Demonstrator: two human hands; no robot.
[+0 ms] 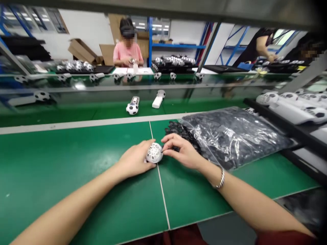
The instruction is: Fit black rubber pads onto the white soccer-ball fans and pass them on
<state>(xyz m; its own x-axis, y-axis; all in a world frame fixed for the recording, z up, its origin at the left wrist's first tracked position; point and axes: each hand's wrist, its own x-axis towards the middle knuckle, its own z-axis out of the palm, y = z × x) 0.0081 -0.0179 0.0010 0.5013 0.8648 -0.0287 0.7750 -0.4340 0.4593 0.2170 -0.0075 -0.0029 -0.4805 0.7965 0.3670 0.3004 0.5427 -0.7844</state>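
In my left hand (pixel 136 158) is a white ball-shaped housing (pixel 154 153) with an openwork football pattern, held between thumb and fingers over the green tabletop. My right hand (pixel 180 149) is at the housing's right side, thumb and forefinger pinched together. A tiny dark bit shows at those fingertips, probably a small black piece; its shape is too small to make out. Just behind my right hand, a heap of small black pieces (pixel 182 131) spills from the mouth of a clear plastic bag (pixel 237 132) full of dark parts.
Beyond the table edge, a green conveyor belt (pixel 102 110) carries two football-headed white devices, one (pixel 132 108) left of the other (pixel 158 99). At right, black trays (pixel 283 117) hold more of them. Across the line, a person in pink (pixel 127 54) works with both hands; other people stand at far right.
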